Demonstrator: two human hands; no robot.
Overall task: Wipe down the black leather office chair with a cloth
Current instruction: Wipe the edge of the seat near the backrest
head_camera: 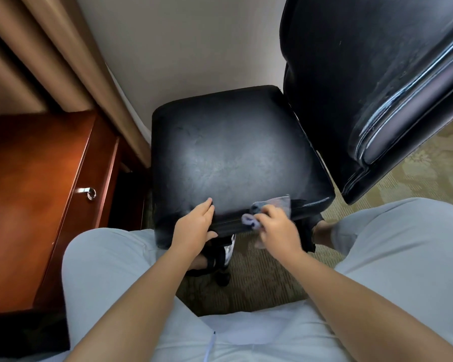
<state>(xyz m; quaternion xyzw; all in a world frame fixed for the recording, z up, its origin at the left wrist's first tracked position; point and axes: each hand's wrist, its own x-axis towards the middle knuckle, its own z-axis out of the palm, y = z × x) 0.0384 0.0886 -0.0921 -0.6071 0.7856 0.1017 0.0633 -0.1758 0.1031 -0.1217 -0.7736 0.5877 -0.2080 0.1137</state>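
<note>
Carpeted corner, desk [37, 205] left. Your right hand [279, 228] grips cloth [272, 207] on seat [228, 158] near edge; left hand [194, 226] braces edge, fingers straight. Unwiped seat lies ahead.

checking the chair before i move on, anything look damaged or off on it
Yes: the chair backrest shows pale scuffing and whitish worn streaks along its piped edge, like cracked leather. The seat has a dull grey patch in the middle. The right hand holds the cloth at the seat's front edge.
</note>
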